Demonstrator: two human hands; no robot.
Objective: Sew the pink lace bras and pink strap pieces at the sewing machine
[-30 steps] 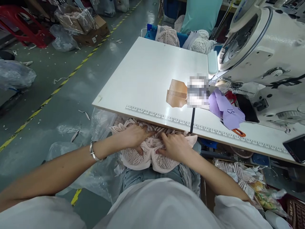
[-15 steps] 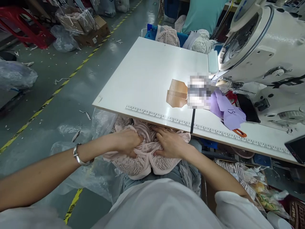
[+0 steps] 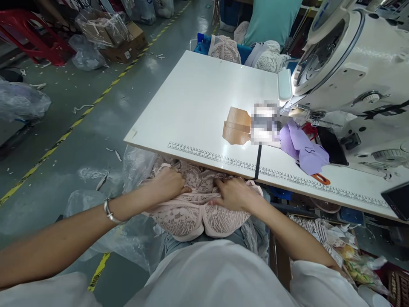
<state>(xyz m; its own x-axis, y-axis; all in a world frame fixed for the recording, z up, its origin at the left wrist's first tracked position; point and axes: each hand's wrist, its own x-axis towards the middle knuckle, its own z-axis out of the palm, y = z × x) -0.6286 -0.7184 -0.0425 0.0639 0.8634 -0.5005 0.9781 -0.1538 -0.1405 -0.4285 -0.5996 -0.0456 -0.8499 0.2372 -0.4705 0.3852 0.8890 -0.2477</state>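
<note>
A pale pink lace bra (image 3: 182, 219) lies across my lap, its two moulded cups toward my body. More pink lace (image 3: 194, 177) is gathered behind it, partly hidden under the table's front edge. My left hand (image 3: 171, 184) is on the left side, fingers curled into the lace and thumb pointing inward. On the right side, my right hand (image 3: 234, 194) grips the bra's upper part, its thumb along the cup edge and its fingertips partly buried in the fabric.
The white tabletop (image 3: 198, 98) with a printed ruler edge lies just ahead. A sewing machine (image 3: 361, 76) stands on it at right, near purple pieces (image 3: 303, 147), orange snips (image 3: 320, 179) and a brown patch (image 3: 237, 125). Clear plastic (image 3: 128, 243) hangs at lower left.
The lace behind the cups looks flatter and more spread out. The cups have widened slightly, and my right hand has shifted a little to the right.
</note>
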